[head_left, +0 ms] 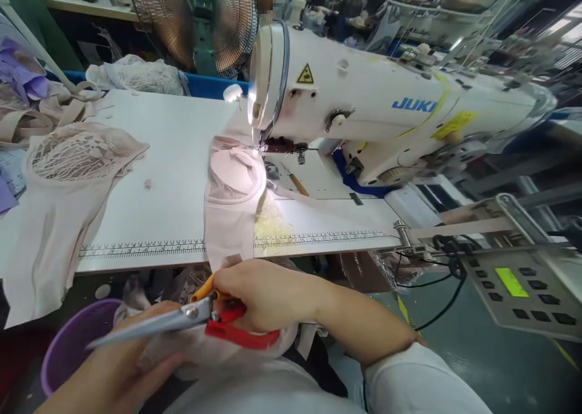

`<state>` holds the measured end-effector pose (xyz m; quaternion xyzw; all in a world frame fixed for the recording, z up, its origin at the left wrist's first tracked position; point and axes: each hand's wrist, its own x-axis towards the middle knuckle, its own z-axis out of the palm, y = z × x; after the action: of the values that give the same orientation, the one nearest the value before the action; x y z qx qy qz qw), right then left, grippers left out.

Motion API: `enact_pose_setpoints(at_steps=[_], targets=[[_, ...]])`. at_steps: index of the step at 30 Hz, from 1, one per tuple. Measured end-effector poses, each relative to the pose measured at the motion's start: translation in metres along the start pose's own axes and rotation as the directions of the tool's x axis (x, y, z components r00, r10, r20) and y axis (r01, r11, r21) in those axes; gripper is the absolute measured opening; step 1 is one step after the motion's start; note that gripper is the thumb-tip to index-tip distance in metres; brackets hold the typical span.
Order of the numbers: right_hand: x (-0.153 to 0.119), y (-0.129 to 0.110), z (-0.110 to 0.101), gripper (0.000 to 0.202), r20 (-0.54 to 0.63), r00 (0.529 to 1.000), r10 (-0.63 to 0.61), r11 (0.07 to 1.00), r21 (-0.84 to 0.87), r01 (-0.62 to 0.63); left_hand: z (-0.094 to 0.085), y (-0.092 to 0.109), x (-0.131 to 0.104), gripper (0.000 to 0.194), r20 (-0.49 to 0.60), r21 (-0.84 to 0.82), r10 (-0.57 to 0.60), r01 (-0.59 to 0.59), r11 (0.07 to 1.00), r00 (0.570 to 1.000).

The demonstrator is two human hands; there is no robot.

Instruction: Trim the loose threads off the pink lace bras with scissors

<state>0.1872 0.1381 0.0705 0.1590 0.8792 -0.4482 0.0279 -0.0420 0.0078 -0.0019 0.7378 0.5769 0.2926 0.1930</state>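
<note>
Scissors (182, 318) with red and yellow handles are in my right hand (268, 290), their blades pointing left across my left hand. My left hand (136, 353) is low at the left, beside pale fabric (195, 347) near my lap; the blades partly cover it, and its grip on the cloth is unclear. A beige bra-like garment (230, 220) lies on the white table (159, 208), its cup under the needle area of the sewing machine (345, 99). The garment's lower end reaches the table's front edge, just above my right hand.
Another beige lace garment (68, 183) hangs over the table's left front edge. A purple bin (68, 341) stands below. Behind are a fan (204, 26) and white lace (136, 74). A control panel (522, 287) is at the right.
</note>
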Motion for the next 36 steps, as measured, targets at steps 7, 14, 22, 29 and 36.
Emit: enact_pose_setpoints(at_steps=[7, 14, 22, 29, 36], targets=[[0.000, 0.013, -0.011, 0.030, -0.016, 0.993, 0.113, 0.993, 0.013, -0.113, 0.030, 0.031, 0.045, 0.008, -0.055, -0.043, 0.244, -0.247, 0.968, 0.968], [0.001, 0.021, -0.020, 0.029, 0.018, 0.997, 0.070, 0.997, -0.023, -0.069, 0.021, 0.038, 0.048, 0.019, 0.203, -0.466, -0.272, 0.337, 0.818, 0.941], [0.004, 0.017, -0.035, 0.029, 0.040, 0.999, 0.032, 0.994, -0.109, -0.028, 0.017, 0.031, 0.054, 0.029, 0.334, -0.602, -0.423, 0.536, 0.592, 0.842], [0.007, 0.015, -0.034, 0.028, 0.021, 1.000, 0.007, 0.994, -0.110, -0.005, 0.024, 0.051, 0.057, 0.032, 0.197, -0.648, -0.572, 0.544, 0.534, 0.796], [0.009, 0.018, -0.034, 0.026, 0.027, 1.000, -0.007, 0.995, -0.103, 0.010, 0.023, 0.045, 0.056, 0.031, 0.203, -0.610, -0.606, 0.583, 0.536, 0.769]])
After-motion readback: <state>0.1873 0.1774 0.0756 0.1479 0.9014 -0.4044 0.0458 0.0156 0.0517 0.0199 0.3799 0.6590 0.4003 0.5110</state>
